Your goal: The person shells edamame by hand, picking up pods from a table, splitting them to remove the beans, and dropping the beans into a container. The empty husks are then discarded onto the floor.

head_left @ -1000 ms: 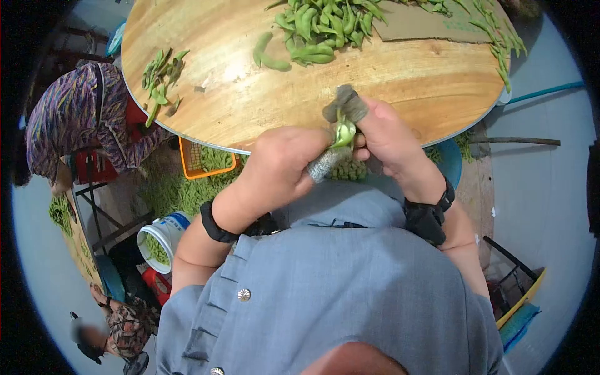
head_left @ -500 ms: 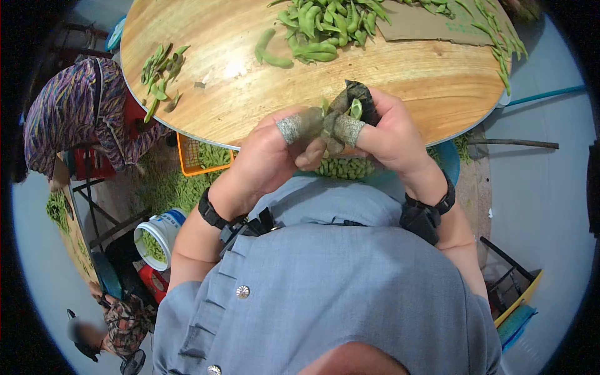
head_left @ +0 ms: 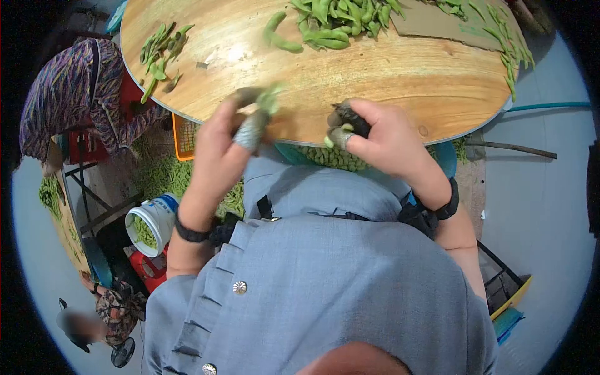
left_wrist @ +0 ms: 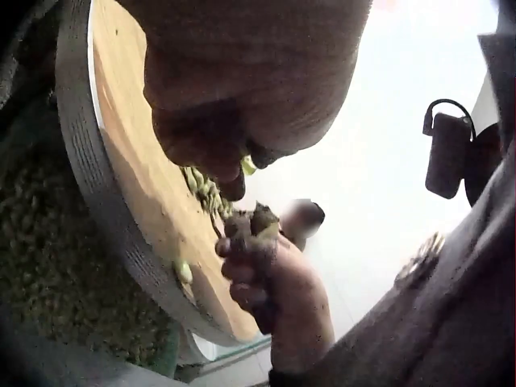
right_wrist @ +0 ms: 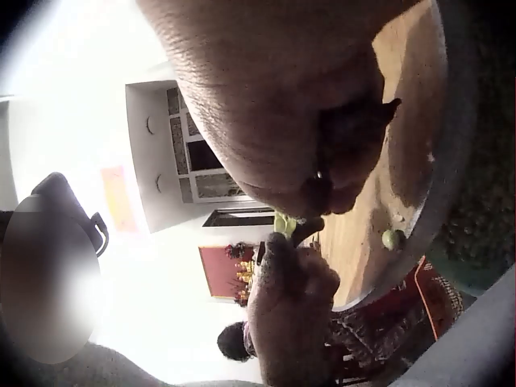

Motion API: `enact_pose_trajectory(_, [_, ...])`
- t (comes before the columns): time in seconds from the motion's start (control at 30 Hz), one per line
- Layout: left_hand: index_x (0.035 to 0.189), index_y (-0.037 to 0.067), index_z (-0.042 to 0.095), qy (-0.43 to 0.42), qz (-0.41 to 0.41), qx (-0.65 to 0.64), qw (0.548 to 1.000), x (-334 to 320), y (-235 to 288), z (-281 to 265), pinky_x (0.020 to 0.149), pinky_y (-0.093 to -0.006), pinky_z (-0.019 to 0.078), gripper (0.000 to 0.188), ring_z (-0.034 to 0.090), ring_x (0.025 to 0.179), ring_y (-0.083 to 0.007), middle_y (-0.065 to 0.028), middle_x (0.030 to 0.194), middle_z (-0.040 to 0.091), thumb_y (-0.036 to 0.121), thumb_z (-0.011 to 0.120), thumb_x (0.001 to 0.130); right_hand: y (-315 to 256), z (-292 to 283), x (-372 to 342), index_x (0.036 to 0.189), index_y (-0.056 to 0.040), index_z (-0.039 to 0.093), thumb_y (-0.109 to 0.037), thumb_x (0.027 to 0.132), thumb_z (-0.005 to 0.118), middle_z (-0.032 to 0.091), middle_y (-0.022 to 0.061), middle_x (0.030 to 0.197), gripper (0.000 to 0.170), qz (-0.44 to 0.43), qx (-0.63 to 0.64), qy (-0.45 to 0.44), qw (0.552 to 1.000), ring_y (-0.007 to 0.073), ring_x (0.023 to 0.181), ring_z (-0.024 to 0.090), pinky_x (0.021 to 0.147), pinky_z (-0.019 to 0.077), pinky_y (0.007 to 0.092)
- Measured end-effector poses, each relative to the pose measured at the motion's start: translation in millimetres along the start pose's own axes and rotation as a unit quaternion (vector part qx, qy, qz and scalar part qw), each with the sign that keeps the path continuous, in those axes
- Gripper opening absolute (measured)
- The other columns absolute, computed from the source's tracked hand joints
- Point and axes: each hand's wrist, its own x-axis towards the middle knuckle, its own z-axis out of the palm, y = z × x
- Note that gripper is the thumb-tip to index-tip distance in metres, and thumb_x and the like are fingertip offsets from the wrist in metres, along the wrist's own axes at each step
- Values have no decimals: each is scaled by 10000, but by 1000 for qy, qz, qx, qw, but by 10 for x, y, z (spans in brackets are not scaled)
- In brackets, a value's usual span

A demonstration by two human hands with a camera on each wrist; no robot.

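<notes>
My left hand [head_left: 228,131], blurred by motion, pinches a green edamame pod [head_left: 270,98] between thumb and fingers over the table's near edge. The pod shows partly behind the hand in the left wrist view. To the right, my right hand [head_left: 384,134] has its fingers curled, with a bit of pale green bean [head_left: 347,127] between thumb and fingers. A loose green bean [head_left: 329,142] is just below that thumb tip; the right wrist view shows the bean [right_wrist: 393,239] apart from the hand. Stained wraps cover several fingertips. Under the hands is a basin [head_left: 287,153] of shelled beans [head_left: 334,159].
On the round wooden table [head_left: 219,81] lie a heap of pods [head_left: 340,22], a cardboard sheet [head_left: 431,28] and a small pile of spent pods [head_left: 164,53]. A white bucket [head_left: 156,222] and an orange basket [head_left: 184,137] stand left. Two other people are at left.
My hands were together on an opened pod and have moved apart. The left hand has swung left with the pod. A loose bean now shows below the right thumb.
</notes>
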Motion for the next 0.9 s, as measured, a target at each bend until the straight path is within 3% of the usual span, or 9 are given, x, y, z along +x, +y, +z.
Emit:
enact_pose_trajectory(0.1, [1088, 33, 590, -14, 15, 250, 968, -246, -116, -420, 577, -342, 478, 268, 614, 607, -282, -117, 712, 639, 127, 604, 838, -38, 119, 63, 892, -17, 592, -179, 739, 692, 594, 156, 797, 245, -100, -140, -3, 985, 361, 762, 573, 663, 479, 405])
enact_pose_trajectory(0.13, [1070, 34, 597, -49, -2, 355, 934, -344, -148, -556, 620, -384, 493, 285, 623, 677, -359, -151, 770, 647, 120, 634, 801, -48, 140, 38, 892, -17, 592, -179, 739, 692, 594, 156, 797, 245, -103, -140, -2, 985, 361, 762, 573, 663, 479, 405])
enact_pose_trajectory(0.23, [1059, 42, 605, -155, -10, 437, 886, -578, -191, -791, 713, -438, 487, 332, 589, 830, -414, -184, 885, 633, 132, 678, 748, -118, 173, -64, 790, -29, 548, -109, 714, 628, 580, 163, 759, 136, -128, -185, -101, 969, 364, 779, 591, 661, 480, 467])
enact_pose_trajectory(0.37, [972, 44, 631, -80, 13, 421, 903, -474, -43, -601, 714, -447, 478, 249, 588, 836, -386, -184, 874, 605, 154, 678, 754, -126, 87, -128, 801, -38, 556, -119, 709, 627, 587, 166, 768, 142, -108, -203, -202, 952, 368, 780, 592, 660, 484, 460])
enact_pose_trajectory(0.47, [902, 51, 631, -11, 101, 406, 908, -121, 59, -347, 687, -439, 478, 170, 590, 806, -363, -156, 849, 602, 157, 656, 772, -95, 98, -157, 813, -43, 562, -119, 714, 612, 590, 177, 756, 135, -108, -147, -194, 964, 387, 751, 587, 658, 479, 464])
enact_pose_trajectory(0.53, [873, 64, 623, 56, 175, 363, 914, 140, 135, -117, 665, -430, 481, 123, 595, 786, -344, -135, 821, 598, 144, 630, 780, -121, 100, -176, 832, -26, 558, -111, 726, 589, 585, 195, 766, 139, -37, -94, -107, 989, 406, 745, 575, 676, 472, 463])
enact_pose_trajectory(0.77, [916, 62, 620, 68, 314, 354, 878, 972, 232, 427, 690, -431, 497, 158, 605, 807, -347, -145, 878, 610, 65, 576, 765, -113, 50, -389, 860, 2, 545, -118, 757, 560, 579, 229, 792, 158, 1, -124, -109, 986, 422, 771, 568, 684, 467, 456])
enact_pose_trajectory(0.87, [884, 66, 615, 79, 313, 389, 863, 1177, 167, 582, 687, -432, 501, 135, 612, 817, -341, -148, 876, 608, 78, 577, 755, -52, 59, -492, 893, 0, 555, -125, 777, 556, 588, 227, 794, 170, 45, -72, -110, 990, 400, 724, 572, 650, 467, 428])
enact_pose_trajectory(0.9, [897, 66, 614, 92, 302, 406, 858, 1188, 138, 636, 695, -434, 502, 152, 610, 829, -345, -157, 884, 606, 78, 578, 750, -38, 37, -496, 927, 11, 568, -142, 820, 570, 609, 163, 801, 186, 89, -17, -119, 989, 295, 738, 590, 664, 470, 377])
